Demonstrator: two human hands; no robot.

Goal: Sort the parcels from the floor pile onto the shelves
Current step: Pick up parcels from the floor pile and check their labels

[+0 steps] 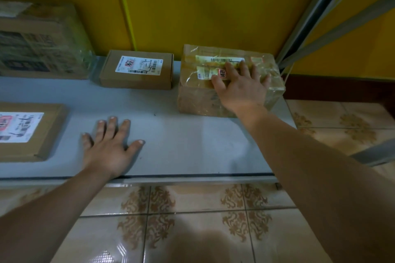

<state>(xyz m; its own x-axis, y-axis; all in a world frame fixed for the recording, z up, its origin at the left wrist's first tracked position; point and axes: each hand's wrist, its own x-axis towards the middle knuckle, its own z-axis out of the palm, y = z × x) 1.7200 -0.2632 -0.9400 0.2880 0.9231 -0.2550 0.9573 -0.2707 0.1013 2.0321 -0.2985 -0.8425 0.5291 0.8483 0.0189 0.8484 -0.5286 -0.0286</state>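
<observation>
The taped parcel (pixel 230 80) is set at the shelf's (pixel 171 134) far right end, pressed under the right hand (pixel 240 85), fingers spread flat. The left hand (pixel 111 147) is splayed, holding nothing. If pushed further right, it could be tipped off the edge.

Barcoded shipping labels on small flat box (pixel 136 69) and taped parcel (pixel 229 80), print illegible.
</observation>
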